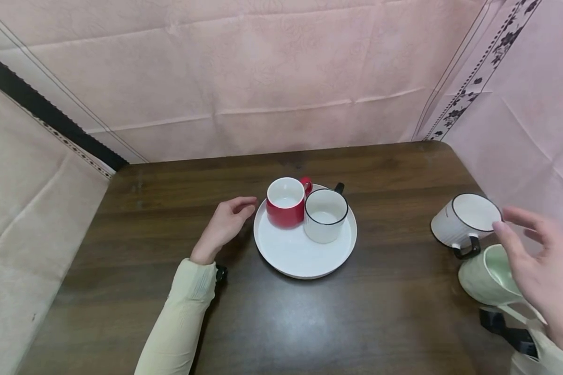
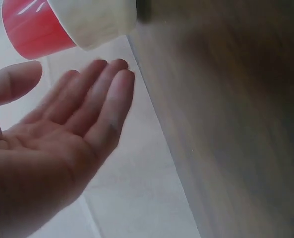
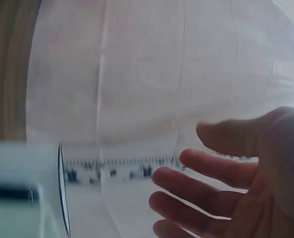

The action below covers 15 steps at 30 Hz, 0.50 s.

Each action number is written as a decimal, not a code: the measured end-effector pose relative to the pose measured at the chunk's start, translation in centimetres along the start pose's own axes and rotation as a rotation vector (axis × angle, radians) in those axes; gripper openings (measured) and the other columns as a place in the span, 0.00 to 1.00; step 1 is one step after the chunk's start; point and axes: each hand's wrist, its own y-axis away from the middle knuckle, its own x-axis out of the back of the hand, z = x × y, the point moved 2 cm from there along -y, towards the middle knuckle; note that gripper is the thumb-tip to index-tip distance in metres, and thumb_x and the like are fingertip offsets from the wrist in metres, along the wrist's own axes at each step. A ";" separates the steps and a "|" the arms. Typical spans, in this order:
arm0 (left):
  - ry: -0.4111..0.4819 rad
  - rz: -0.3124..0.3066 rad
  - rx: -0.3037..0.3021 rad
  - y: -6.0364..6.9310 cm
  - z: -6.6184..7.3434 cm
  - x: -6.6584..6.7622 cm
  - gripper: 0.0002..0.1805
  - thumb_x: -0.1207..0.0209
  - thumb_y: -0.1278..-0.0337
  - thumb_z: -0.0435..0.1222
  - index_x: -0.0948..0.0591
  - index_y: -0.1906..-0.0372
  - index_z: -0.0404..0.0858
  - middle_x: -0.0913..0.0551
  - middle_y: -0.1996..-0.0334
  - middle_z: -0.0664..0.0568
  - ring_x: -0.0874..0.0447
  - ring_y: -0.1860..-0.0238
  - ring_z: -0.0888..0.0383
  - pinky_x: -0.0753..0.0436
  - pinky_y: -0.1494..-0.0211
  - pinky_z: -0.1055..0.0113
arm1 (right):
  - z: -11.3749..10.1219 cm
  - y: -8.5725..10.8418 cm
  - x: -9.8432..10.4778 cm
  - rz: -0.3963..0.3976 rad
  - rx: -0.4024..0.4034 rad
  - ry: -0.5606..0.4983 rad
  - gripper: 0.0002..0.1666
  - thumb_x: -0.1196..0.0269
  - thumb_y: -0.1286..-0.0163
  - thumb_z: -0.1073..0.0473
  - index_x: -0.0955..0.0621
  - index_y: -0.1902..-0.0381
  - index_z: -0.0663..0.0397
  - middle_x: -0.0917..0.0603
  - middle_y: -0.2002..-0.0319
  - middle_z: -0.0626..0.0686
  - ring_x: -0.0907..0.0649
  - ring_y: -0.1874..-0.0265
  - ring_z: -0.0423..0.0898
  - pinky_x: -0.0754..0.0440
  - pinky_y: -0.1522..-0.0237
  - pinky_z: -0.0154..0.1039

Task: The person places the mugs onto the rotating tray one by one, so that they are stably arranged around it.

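A red mug (image 1: pixel 285 213) with a white inside and a white mug with a dark rim (image 1: pixel 325 229) stand side by side on a round white plate (image 1: pixel 295 260). Just left of the plate, my left hand (image 1: pixel 227 224) is held with its fingers loosely bent, holding nothing. In the left wrist view its palm (image 2: pixel 72 129) shows bare beside the red mug (image 2: pixel 32 32). My right hand (image 1: pixel 544 265) hovers by another white mug with a dark rim (image 1: pixel 457 224) and over a pale green mug (image 1: pixel 480 276). Its fingers (image 3: pixel 201 203) are spread and grip nothing.
Everything stands on a dark brown wooden table (image 1: pixel 384 312). Pale creased cloth (image 1: pixel 272 78) hangs behind it and along both sides. A dark strap (image 1: pixel 509 330) is around the right wrist, close to the green mug's handle.
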 end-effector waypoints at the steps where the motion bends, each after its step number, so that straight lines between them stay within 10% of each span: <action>1: 0.014 -0.004 -0.010 0.0 0.0 0.0 0.21 0.46 0.30 0.42 0.24 0.38 0.39 0.21 0.43 0.47 0.23 0.43 0.51 0.24 0.40 0.54 | 0.6 0.1 0.3 0.008 -0.035 0.009 0.25 0.38 0.31 0.58 0.23 0.37 0.49 0.25 0.45 0.29 0.31 0.45 0.26 0.40 0.42 0.23; 10: 0.033 0.023 -0.023 0.1 0.2 -0.1 0.20 0.48 0.30 0.40 0.24 0.39 0.37 0.15 0.51 0.47 0.21 0.45 0.48 0.23 0.42 0.51 | 6.6 1.1 1.9 0.009 -0.127 0.163 0.35 0.40 0.31 0.60 0.37 0.31 0.69 0.38 0.32 0.74 0.41 0.32 0.68 0.48 0.31 0.62; 15: 0.031 0.033 -0.006 0.1 0.2 0.1 0.20 0.49 0.29 0.39 0.24 0.38 0.36 0.15 0.53 0.46 0.18 0.49 0.49 0.21 0.44 0.49 | 15.8 0.7 1.4 -0.117 -0.115 0.224 0.50 0.35 0.35 0.50 0.47 0.25 0.61 0.47 0.29 0.74 0.47 0.33 0.72 0.50 0.36 0.70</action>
